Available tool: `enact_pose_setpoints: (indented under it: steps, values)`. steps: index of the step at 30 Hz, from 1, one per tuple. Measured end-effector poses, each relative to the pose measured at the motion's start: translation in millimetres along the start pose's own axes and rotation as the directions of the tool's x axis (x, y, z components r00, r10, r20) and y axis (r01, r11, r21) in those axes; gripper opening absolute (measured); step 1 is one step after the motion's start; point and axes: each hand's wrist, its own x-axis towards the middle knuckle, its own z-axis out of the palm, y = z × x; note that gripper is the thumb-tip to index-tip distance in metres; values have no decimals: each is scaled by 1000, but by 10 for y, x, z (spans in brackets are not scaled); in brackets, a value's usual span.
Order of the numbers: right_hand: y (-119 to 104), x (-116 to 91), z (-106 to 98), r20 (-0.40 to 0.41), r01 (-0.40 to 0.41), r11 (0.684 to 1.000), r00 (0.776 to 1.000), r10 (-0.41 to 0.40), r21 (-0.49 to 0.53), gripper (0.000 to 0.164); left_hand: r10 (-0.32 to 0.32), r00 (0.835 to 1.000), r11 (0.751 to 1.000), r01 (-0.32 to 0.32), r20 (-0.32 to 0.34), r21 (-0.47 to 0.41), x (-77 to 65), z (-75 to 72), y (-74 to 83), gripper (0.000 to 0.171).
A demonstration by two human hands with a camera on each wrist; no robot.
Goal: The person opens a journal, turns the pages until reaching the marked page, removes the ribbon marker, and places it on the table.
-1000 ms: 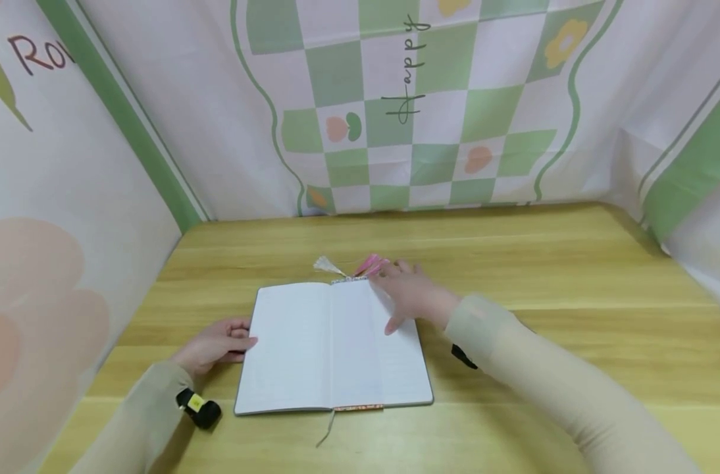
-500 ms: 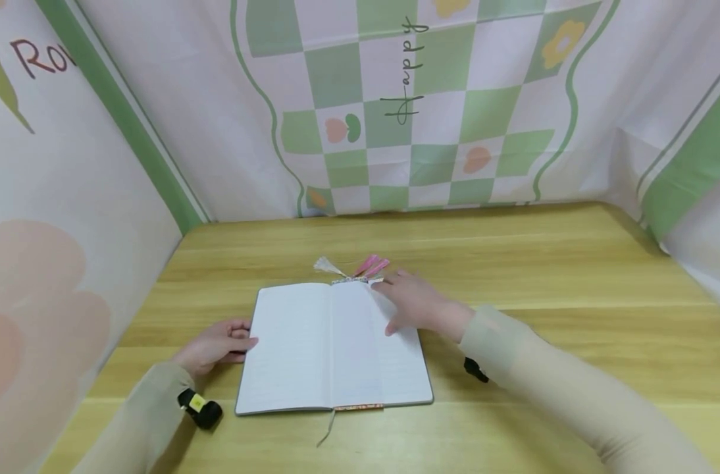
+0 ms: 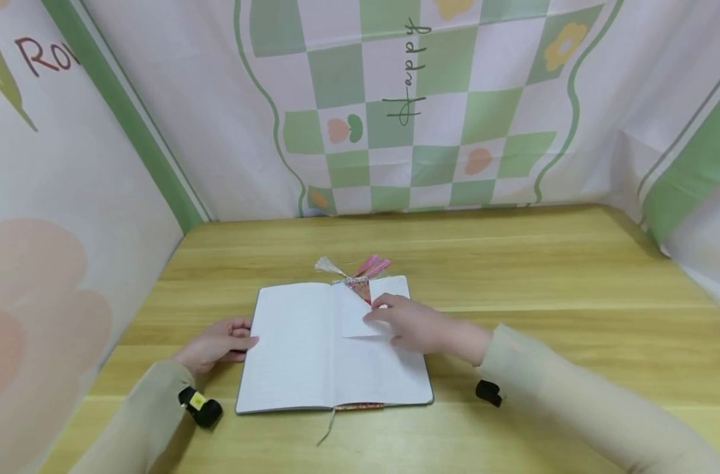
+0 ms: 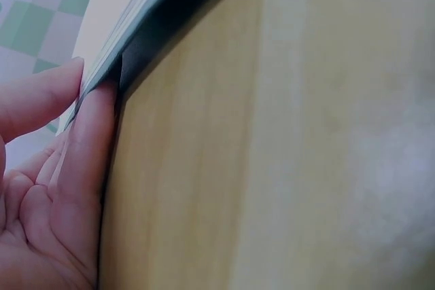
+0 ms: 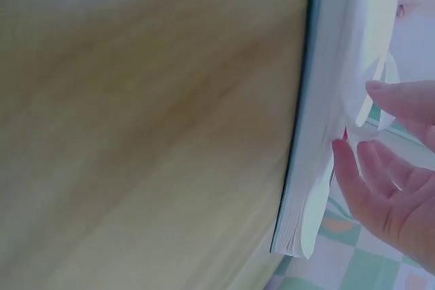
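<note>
At the left, the left hand [image 3: 216, 345] had the useful job of a steady anchor: a light hold seemed best here, firm enough to stop the cover sliding yet loose enough not to crease paper. It pinched the left edge of the open notebook [image 3: 289, 349], thumb on top of the page edge and fingers beneath the cover. The notebook lay flat on the wooden table [image 3: 532, 263] between the two hands, its ribbon marker [image 3: 326, 428] trailing from the near end of the spine.

Past the spine, a white tassel [image 3: 329, 265] and a pink tassel [image 3: 373, 266] spread beyond the far edge. Beside the spine, a wedge of patterned bookmark [image 3: 360, 289] showed under the folded-over page [image 3: 354, 322], just ahead of the right fingertips.

Farthest right, the right hand [image 3: 422, 326] was best kept low and gentle, guiding the thin page without dragging the bookmark along. Its fingers were bent around the page, tips on the folded part, with the thumb set apart from them and the paper passing between. How hard they pressed, I could not tell.
</note>
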Motion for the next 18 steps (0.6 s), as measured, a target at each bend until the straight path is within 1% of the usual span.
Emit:
enact_pose_setpoints:
  steps: [3,6,10,13,15,16,18]
  values:
    - [-21,-13,-32,-3,-12,994,1000,12,111,46,-2,1000,1000,2,-6,6,-6,8,10,30]
    - [-47,-20,-79,-11,-33,970,999,36,242,43,-7,1000,1000,7,-8,12,-9,13,15,32]
    - [-90,-13,-159,-31,-63,925,996,80,375,39,-12,1000,1000,12,-14,20,-11,15,11,36]
    - [-130,-2,-208,-38,-94,880,991,125,466,37,-12,1000,1000,12,-14,22,-10,13,4,37]
    - [-158,13,-219,-47,-98,849,989,143,520,36,-11,1000,1000,11,-14,18,-7,14,-1,37]
    - [-177,21,-222,-46,-102,831,987,152,547,36,-9,1000,1000,9,-13,18,-5,14,-3,38]
    - [-218,42,-217,-38,-111,805,986,163,583,40,-7,1000,1000,7,-14,16,-1,16,-5,38]
